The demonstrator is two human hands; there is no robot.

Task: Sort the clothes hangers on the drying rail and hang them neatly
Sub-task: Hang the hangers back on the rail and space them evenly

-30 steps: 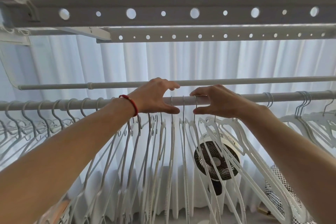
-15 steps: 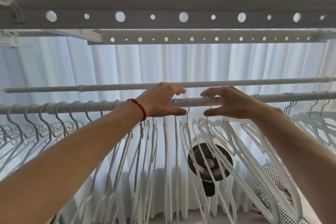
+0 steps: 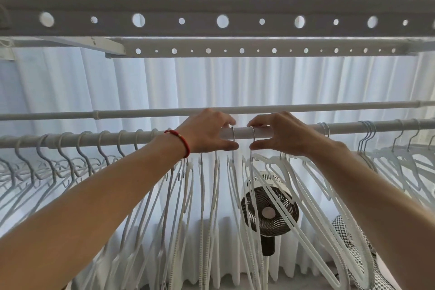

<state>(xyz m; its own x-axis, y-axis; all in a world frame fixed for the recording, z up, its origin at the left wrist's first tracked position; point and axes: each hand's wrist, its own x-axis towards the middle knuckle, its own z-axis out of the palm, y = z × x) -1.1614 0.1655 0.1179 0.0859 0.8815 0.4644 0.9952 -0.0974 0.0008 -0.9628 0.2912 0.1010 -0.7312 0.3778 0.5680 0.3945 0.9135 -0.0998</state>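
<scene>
The drying rail [image 3: 343,128] runs across the view at hand height and carries many white hangers. My left hand [image 3: 207,133], with a red bracelet on its wrist, is curled around the rail over the hooks of several upright hangers [image 3: 202,195]. My right hand [image 3: 280,136] wraps the rail just to the right, covering the hooks of slanted, tangled hangers [image 3: 303,198]. Two metal hooks [image 3: 232,139] show in the small gap between my fingertips. Evenly spaced hangers [image 3: 70,160] hang at the left, and a loose bunch [image 3: 386,167] hangs at the right.
A thinner rod [image 3: 141,112] runs just behind the rail. Two perforated beams [image 3: 179,7] cross overhead. White curtains fill the background. A black-and-white fan [image 3: 269,212] stands on the floor behind the hangers, with a checkered cloth [image 3: 353,249] at the lower right.
Both hands stay on the rail. My right hand has slid left, which narrowed the gap between my hands. The view has shifted slightly.
</scene>
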